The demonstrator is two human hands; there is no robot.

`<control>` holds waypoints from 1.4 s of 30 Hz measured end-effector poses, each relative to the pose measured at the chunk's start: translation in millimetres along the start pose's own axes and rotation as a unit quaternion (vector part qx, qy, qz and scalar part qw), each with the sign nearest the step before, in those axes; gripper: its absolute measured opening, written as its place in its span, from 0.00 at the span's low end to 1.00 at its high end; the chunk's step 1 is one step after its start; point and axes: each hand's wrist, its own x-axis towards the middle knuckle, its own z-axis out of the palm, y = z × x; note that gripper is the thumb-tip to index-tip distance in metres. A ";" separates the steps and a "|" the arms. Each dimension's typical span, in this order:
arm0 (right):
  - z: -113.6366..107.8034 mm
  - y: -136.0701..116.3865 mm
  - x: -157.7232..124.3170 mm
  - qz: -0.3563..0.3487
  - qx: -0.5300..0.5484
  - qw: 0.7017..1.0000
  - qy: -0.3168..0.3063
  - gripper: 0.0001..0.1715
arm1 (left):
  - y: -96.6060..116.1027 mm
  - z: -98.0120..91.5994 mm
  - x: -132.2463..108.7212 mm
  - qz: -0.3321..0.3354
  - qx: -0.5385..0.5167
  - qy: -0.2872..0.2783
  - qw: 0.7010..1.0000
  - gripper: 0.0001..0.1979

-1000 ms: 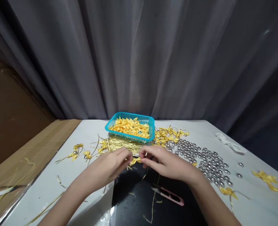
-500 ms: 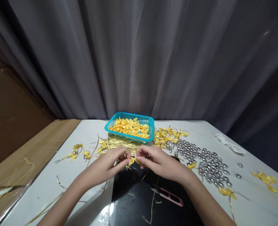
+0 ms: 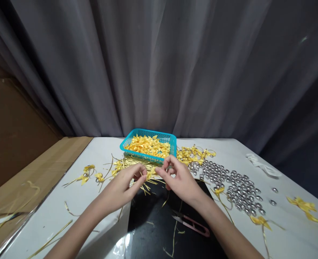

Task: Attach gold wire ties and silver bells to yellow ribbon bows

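My left hand (image 3: 125, 187) and my right hand (image 3: 179, 180) meet over the table, just in front of a teal basket (image 3: 148, 157) filled with yellow ribbon pieces (image 3: 148, 145). Both pinch a small yellow ribbon bow (image 3: 148, 175) between thumb and fingertips. Thin gold wire ends hang from the bow toward a bundle of gold wires (image 3: 139, 164) lying under the hands. My right fingers are partly raised, with the thumb and forefinger closed on the bow.
A black mat (image 3: 159, 223) lies near me with pink thread snips (image 3: 192, 223) on it. Several silver bells (image 3: 234, 185) are scattered at the right, finished yellow bows (image 3: 193, 153) behind them and others at both sides. Cardboard (image 3: 21, 172) borders the left; a grey curtain hangs behind.
Both hands have moved away from me, toward the basket, carrying the bow with them. My right fingers have lifted and spread a little.
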 end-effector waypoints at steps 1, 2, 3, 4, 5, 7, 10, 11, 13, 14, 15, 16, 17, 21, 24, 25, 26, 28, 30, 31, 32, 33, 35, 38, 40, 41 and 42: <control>5.7 -0.2 0.1 0.031 0.030 0.999 0.014 0.19 | -0.1 1.3 0.3 -0.001 -0.021 0.021 1.000 0.08; 11.1 -0.7 -0.2 0.052 0.052 0.997 0.005 0.22 | 0.0 2.5 0.5 -0.002 -0.040 0.037 0.999 0.08; 15.9 -1.3 -1.0 0.068 0.074 0.995 -0.015 0.23 | 0.4 3.6 0.5 -0.003 -0.056 0.045 0.997 0.08; 20.1 -1.7 -2.0 0.076 0.098 0.992 -0.036 0.23 | 0.9 4.3 0.4 -0.004 -0.068 0.047 0.997 0.08; 23.3 -1.8 -3.2 0.078 0.124 0.988 -0.047 0.23 | 1.6 4.8 0.2 -0.006 -0.077 0.045 0.996 0.09; 27.3 -1.3 -5.2 0.078 0.179 0.979 -0.049 0.23 | 2.9 4.7 -0.4 -0.012 -0.087 0.033 0.996 0.09; 27.9 -0.8 -6.3 0.072 0.202 0.975 -0.052 0.21 | 3.4 2.8 -0.9 -0.025 -0.103 0.015 0.994 0.09; 27.1 -1.2 -6.2 0.073 0.190 0.977 -0.061 0.19 | 3.3 2.1 -1.1 -0.031 -0.111 0.012 0.993 0.09; 24.2 -2.5 -5.5 0.081 0.142 0.983 -0.084 0.15 | 2.9 0.9 -1.4 -0.043 -0.122 0.012 0.992 0.10; 22.2 -3.3 -5.1 0.085 0.108 0.986 -0.094 0.12 | 2.7 0.6 -1.5 -0.048 -0.122 0.011 0.991 0.10; 19.7 -3.9 -4.9 0.085 0.071 0.989 -0.101 0.11 | 2.6 0.5 -1.7 -0.052 -0.123 0.008 0.991 0.10; 16.8 -4.3 -4.7 0.079 0.031 0.991 -0.106 0.10 | 2.5 0.6 -1.7 -0.056 -0.126 0.004 0.990 0.11; 13.5 -4.6 -4.8 0.064 -0.003 0.992 -0.104 0.10 | 2.4 0.9 -1.7 -0.059 -0.131 -0.001 0.990 0.11; -0.7 -5.8 -6.0 -0.049 -0.065 0.995 -0.065 0.15 | 1.8 1.2 -1.5 -0.068 -0.165 -0.017 0.984 0.11; -7.2 -8.2 -6.7 -0.105 -0.083 0.989 -0.063 0.15 | 1.8 -0.8 -1.6 -0.077 -0.168 -0.018 0.983 0.10; -7.9 -8.9 -6.7 -0.112 -0.094 0.987 -0.067 0.11 | 1.9 -1.6 -1.6 -0.078 -0.165 -0.017 0.983 0.10; -8.1 -9.3 -6.6 -0.114 -0.107 0.985 -0.071 0.09 | 1.8 -2.2 -1.6 -0.077 -0.159 -0.015 0.984 0.10; -7.1 -9.2 -6.0 -0.113 -0.126 0.983 -0.072 0.09 | 1.6 -3.1 -1.4 -0.071 -0.144 -0.013 0.987 0.10; -5.8 -7.9 -5.3 -0.110 -0.133 0.982 -0.072 0.08 | 1.3 -3.2 -1.1 -0.062 -0.131 -0.012 0.989 0.10; -5.4 -7.2 -4.9 -0.105 -0.135 0.982 -0.076 0.07 | 1.3 -3.1 -0.9 -0.058 -0.125 -0.012 0.990 0.09; -5.2 -6.6 -4.7 -0.099 -0.136 0.982 -0.082 0.06 | 1.4 -3.1 -0.9 -0.053 -0.120 -0.012 0.991 0.09; -5.3 -6.3 -4.7 -0.093 -0.135 0.983 -0.087 0.06 | 1.7 -3.0 -1.0 -0.049 -0.115 -0.013 0.992 0.09; -6.6 -7.2 -5.3 -0.082 -0.135 0.983 -0.097 0.05 | 2.7 -3.0 -1.8 -0.044 -0.108 -0.017 0.993 0.09; -9.9 -10.9 -7.2 -0.082 -0.148 0.979 -0.115 0.08 | 3.9 -3.0 -3.4 -0.040 -0.099 -0.024 0.994 0.10; -10.9 -12.0 -7.8 -0.085 -0.155 0.976 -0.126 0.08 | 3.3 -2.3 -3.9 -0.037 -0.097 -0.027 0.994 0.10; -10.3 -11.4 -7.5 -0.080 -0.145 0.978 -0.125 0.09 | 2.6 -1.7 -3.6 -0.037 -0.100 -0.026 0.994 0.10; -8.8 -9.9 -6.7 -0.068 -0.118 0.984 -0.114 0.08 | 1.6 -0.8 -3.0 -0.039 -0.106 -0.019 0.993 0.10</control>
